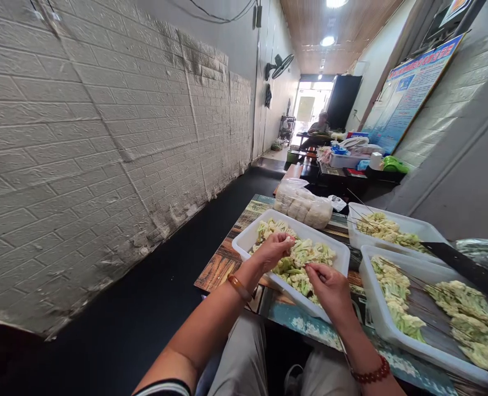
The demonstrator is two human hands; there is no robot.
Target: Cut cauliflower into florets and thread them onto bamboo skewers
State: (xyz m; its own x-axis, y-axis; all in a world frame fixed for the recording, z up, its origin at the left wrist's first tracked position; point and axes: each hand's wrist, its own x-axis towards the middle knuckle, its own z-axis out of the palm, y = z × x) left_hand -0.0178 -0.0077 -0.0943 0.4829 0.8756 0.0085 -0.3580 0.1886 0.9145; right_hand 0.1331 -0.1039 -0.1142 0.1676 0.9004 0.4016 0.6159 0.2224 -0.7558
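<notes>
My left hand (275,250) is closed in a pinch above a white plastic tub (244,242), with a small pale cauliflower floret at its fingertips. Lower and to its right, my right hand (328,283) is also pinched shut over the tub's near side. A thin stick, seemingly a skewer, shows below its wrist; the rest is hidden by the hand. Loose cauliflower pieces (313,253) lie in the tub under both hands. The hands are apart from each other.
Two more white tubs, one nearer (378,319) and one behind (425,226), hold skewered cauliflower (396,294) at the right. A plastic bag of pale round items (303,203) sits behind my tub on the patterned table (214,269). A person (321,124) sits farther back.
</notes>
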